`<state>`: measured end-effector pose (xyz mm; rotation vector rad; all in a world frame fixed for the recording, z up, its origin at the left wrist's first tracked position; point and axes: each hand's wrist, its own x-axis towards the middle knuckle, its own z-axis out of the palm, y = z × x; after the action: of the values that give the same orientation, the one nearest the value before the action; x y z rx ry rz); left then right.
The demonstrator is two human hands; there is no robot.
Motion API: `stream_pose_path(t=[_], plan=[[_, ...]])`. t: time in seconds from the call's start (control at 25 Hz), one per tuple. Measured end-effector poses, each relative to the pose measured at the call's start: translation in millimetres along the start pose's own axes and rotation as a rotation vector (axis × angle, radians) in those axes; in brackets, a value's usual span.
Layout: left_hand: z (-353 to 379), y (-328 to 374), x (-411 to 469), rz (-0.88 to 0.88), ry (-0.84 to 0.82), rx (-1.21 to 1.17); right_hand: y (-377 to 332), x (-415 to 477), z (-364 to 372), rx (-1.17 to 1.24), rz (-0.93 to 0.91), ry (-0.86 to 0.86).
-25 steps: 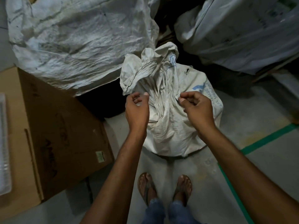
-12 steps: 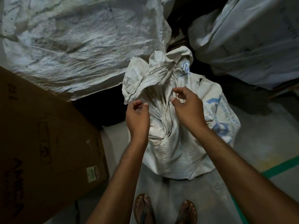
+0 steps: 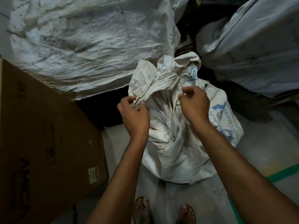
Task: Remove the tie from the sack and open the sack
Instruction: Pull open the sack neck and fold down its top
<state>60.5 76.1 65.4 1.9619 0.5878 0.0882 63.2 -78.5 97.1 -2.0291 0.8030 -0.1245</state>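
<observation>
Both hands [image 3: 165, 110] on sack [image 3: 169, 152] mouth, between carton [image 3: 48, 143] and bigger sacks [image 3: 90, 42].

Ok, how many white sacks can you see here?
3: the small sack under both hands, a big sack upper left, another upper right. More may be hidden behind.

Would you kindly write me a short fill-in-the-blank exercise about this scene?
1. Both hands grip the mouth of the white ____.
2. The left hand pinches the sack's stitched ____.
3. The box to the person's left is made of ____.
4. The tape on the floor is ____.

Missing words: sack; hem; cardboard; green
</observation>
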Motion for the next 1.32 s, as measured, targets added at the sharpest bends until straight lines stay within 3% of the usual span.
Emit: stream_pose_path(t=[0.04, 0.12, 0.2, 0.36, 0.44, 0.64, 0.84, 1.0, 1.04, 1.08, 1.2, 1.32], plan=[[5, -8, -6, -0.118, 0.024, -0.079, 10, 1, -3, -0.037, 0.044, 0.014], [22, -27, -24, -0.246, -0.111, -0.148, 32, -2, -2, -0.102, 0.073, -0.022], [40, -36, -42, -0.226, -0.259, -0.108, 50, -9, 6, -0.129, 0.064, -0.075], [65, -37, -41, -0.366, -0.310, -0.252, 71, -8, 11, -0.080, 0.074, 0.020], [77, -41, -31, -0.400, -0.378, -0.305, 76, 2, 13, -0.007, 0.125, -0.046], [74, -24, -49, -0.218, -0.412, -0.327, 79, 1, -11, 0.341, 0.245, -0.214], [59, 18, -79, -0.021, -0.561, -0.323, 60, -40, -74, 0.515, 0.235, -0.269], [76, 30, -98, 0.569, -0.626, -0.033, 76, -54, -104, 0.755, 0.323, -0.131], [82, 30, -104, 0.642, -0.689, 0.032, 86, -52, -107, 0.819, 0.341, -0.082], [84, 31, -110, 0.636, -0.784, 0.041, 91, -52, -109, 0.873, 0.372, -0.029], [88, 20, -130, 0.386, -1.025, -0.105, 108, -48, -113, 0.998, 0.529, 0.114], [91, 9, -143, 0.286, -0.860, -0.145, 120, -51, -114, 1.101, 0.762, 0.157]])
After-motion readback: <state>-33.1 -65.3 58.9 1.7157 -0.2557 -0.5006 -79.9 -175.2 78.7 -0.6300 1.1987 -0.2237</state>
